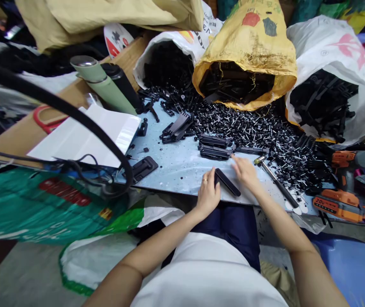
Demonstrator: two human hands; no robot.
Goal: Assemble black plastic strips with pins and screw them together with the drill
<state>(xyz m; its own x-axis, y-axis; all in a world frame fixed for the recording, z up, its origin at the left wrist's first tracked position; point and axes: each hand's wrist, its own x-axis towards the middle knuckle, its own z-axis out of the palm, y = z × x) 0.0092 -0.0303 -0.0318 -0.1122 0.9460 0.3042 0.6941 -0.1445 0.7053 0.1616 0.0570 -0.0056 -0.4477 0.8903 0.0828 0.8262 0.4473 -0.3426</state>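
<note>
A long black plastic piece (227,182) lies slantwise near the front edge of the table. Around its upper left end are the fingers of my left hand (208,192), with a ring on one of them. My right hand (245,171) is to the right of that piece, its fingers stretched toward the end of a black slotted part (215,152); whether they touch it I cannot tell. Another such part (214,141) lies just behind. A hammer (280,184) with a dark grip rests to the right of my right hand.
Small black pieces with metal pins (243,128) are heaped before a yellow sack (246,51) and a white sack (336,55) of black parts. An orange cordless drill (344,192) stands right. A black cable (73,113) arches across the left, near a green flask (107,87).
</note>
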